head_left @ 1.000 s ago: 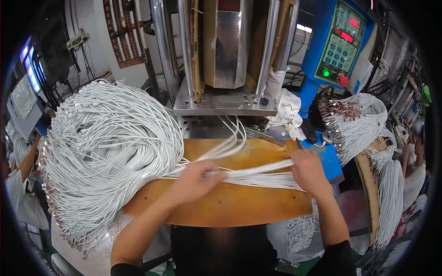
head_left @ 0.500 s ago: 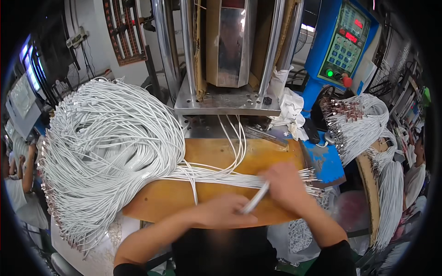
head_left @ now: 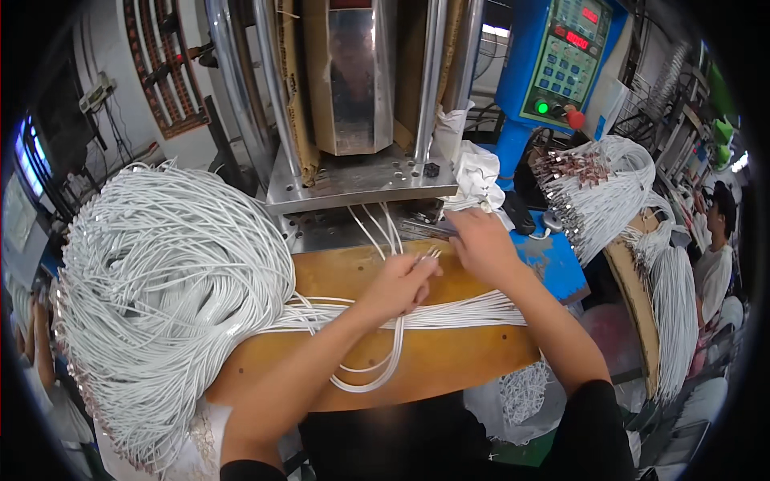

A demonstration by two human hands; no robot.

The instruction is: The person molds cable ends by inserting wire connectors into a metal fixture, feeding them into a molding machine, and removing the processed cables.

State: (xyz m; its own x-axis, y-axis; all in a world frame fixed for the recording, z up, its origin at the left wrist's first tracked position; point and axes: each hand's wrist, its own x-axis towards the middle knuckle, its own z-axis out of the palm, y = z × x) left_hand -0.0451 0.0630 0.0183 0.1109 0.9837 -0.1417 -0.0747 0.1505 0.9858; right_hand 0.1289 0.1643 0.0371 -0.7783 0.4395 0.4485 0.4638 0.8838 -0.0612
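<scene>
My left hand [head_left: 397, 287] is closed around a few white cables [head_left: 393, 359], over the middle of the brown board [head_left: 321, 377]. Their stripped-looking ends poke out past my thumb, and the cables loop down toward the board's front edge. Further right, my right hand [head_left: 484, 244] reaches to the back of the board, beside the machine's metal bed. Its thumb and fingers look apart, and I see nothing held in them. Beneath my hands a flat bundle of white cables [head_left: 457, 314] crosses the board, its right end partly behind my right forearm.
A big coiled heap of white cables [head_left: 176, 264] fills the left side. Behind the board stands a press with a metal plate [head_left: 361, 191] and posts. At the right are a blue control box [head_left: 561, 72], white rags [head_left: 479, 178] and hanging cable bundles [head_left: 601, 192].
My left hand has risen off the front edge and holds several cable ends upward. My right hand has moved back toward the machine bed. The whole view has shifted slightly.
</scene>
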